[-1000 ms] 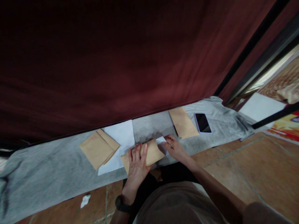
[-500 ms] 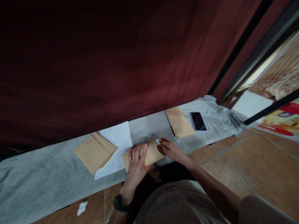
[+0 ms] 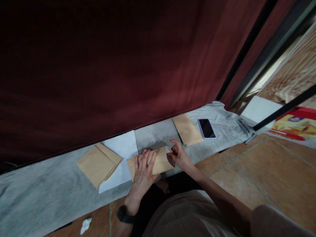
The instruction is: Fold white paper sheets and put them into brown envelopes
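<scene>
The brown envelope lies at the near edge of the grey cloth, long axis running left to right. The left hand rests over its left part, fingers spread. The right hand is nearer its gaping right end, fingers curled beside the white paper; whether they pinch anything, I cannot tell.

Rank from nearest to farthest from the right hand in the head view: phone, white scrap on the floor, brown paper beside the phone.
From the right hand:
1. Brown paper, just beyond it.
2. Phone, right of that paper.
3. White scrap, at the view's lower left.
</scene>
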A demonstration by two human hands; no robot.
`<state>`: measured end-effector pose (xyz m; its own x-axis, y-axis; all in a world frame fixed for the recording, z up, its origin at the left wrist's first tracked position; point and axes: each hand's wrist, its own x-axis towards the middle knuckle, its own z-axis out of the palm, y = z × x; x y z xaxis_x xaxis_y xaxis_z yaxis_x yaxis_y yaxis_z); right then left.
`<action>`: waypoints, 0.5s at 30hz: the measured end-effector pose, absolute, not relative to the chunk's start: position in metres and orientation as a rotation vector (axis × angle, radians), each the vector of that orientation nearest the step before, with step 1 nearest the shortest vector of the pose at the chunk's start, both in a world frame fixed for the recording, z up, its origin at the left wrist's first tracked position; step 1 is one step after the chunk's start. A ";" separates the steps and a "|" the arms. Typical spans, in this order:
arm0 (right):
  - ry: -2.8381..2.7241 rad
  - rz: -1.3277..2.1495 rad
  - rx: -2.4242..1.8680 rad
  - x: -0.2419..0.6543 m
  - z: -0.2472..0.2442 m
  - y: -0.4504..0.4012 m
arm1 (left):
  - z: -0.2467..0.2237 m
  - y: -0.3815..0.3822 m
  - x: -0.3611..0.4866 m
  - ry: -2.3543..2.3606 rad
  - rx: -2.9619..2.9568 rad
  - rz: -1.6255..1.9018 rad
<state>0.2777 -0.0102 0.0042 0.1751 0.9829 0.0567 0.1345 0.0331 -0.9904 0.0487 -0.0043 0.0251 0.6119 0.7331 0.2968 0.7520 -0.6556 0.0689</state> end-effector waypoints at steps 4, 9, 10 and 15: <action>-0.985 1.216 -1.263 0.281 -0.002 -0.006 | 0.020 -0.005 0.047 -1.380 -2.771 -0.514; -0.547 1.367 -1.216 0.281 -0.017 -0.009 | -0.006 -0.022 0.057 -2.042 -2.536 -1.269; -0.492 1.354 -1.210 0.280 -0.020 -0.010 | -0.011 -0.026 0.062 -2.250 -2.461 -1.480; -0.434 1.329 -1.212 0.272 -0.030 -0.016 | -0.016 -0.038 0.098 -3.303 -2.029 -2.452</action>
